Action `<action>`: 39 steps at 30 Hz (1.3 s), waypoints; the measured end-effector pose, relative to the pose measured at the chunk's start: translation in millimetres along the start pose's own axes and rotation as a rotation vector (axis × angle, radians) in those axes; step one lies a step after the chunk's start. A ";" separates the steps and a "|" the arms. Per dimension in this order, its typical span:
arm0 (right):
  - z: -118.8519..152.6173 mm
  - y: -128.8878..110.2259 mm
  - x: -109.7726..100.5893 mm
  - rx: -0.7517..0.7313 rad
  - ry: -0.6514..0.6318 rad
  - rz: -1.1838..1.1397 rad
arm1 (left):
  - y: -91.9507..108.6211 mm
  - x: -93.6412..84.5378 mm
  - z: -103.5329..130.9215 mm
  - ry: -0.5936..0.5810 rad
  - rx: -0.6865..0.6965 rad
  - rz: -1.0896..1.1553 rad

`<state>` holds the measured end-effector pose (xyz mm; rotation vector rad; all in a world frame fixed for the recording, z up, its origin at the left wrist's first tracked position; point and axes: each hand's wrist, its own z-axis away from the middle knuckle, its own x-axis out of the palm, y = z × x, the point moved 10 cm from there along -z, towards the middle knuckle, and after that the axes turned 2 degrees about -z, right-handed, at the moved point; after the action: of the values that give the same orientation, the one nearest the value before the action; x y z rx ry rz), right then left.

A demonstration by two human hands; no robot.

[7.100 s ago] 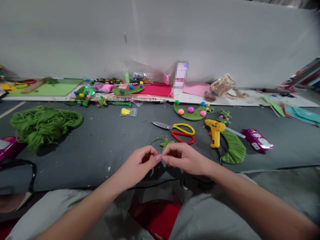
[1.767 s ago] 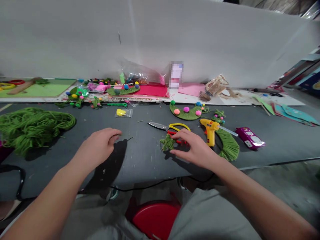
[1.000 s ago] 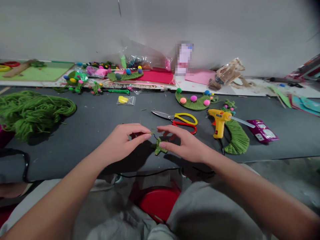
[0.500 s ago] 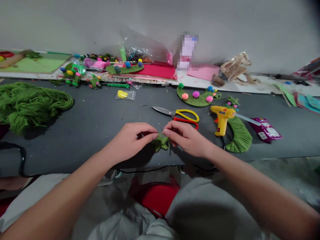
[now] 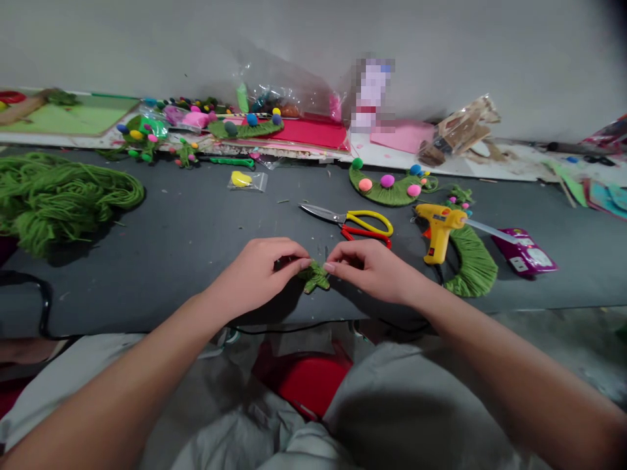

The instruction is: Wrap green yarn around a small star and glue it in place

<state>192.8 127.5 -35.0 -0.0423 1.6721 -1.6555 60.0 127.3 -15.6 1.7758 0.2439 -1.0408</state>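
Note:
A small green yarn star [image 5: 317, 278] is between my two hands near the table's front edge. My left hand [image 5: 262, 271] pinches its upper left side between thumb and fingertips. On the other side, my right hand [image 5: 369, 269] has thumb and forefinger pressed together at the star's upper right point. Just behind the hands lie scissors [image 5: 343, 219] with one yellow and one red handle. To the right, a yellow glue gun [image 5: 439, 232] with a clear glue stick rests against a green yarn-wrapped crescent [image 5: 474, 264].
A heap of green yarn [image 5: 63, 202] covers the left side. Behind the scissors is a crescent with pompoms [image 5: 392, 189]; a small bag with a yellow piece [image 5: 242, 180] lies left of it. A purple packet [image 5: 526, 251] sits at right. A dark cable [image 5: 46, 307] runs along the front.
My right hand has shifted slightly right, and the star shows more fully between the hands. The loose strand hanging by its right side is no longer visible. The view has moved slightly.

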 end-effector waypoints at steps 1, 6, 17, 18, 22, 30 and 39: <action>1.0 -0.5 -1.5 -0.008 0.012 0.057 | -1.2 2.6 0.0 -0.019 -0.002 -0.013; 4.2 -2.4 -6.9 -0.029 0.048 0.247 | -4.5 10.2 1.9 -0.077 -0.008 -0.078; 7.6 -0.1 -20.0 -0.037 0.108 0.306 | -6.8 20.6 8.4 -0.107 -0.112 -0.347; 8.2 -1.0 -22.4 -0.048 0.127 0.297 | -6.1 21.6 8.1 -0.109 -0.106 -0.368; 12.1 -6.2 -37.2 -0.082 0.241 0.269 | -9.0 24.0 7.9 -0.140 -0.107 -0.353; 13.9 6.8 -45.3 -0.008 0.264 0.304 | -19.4 17.9 11.4 -0.138 -0.177 -0.252; 9.9 7.7 -28.4 -0.040 0.189 0.332 | -8.7 12.0 13.0 -0.097 -0.137 -0.109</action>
<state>221.8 135.2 -26.6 0.3639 1.7418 -1.4098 55.2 116.8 -31.7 1.5989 0.3467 -1.1577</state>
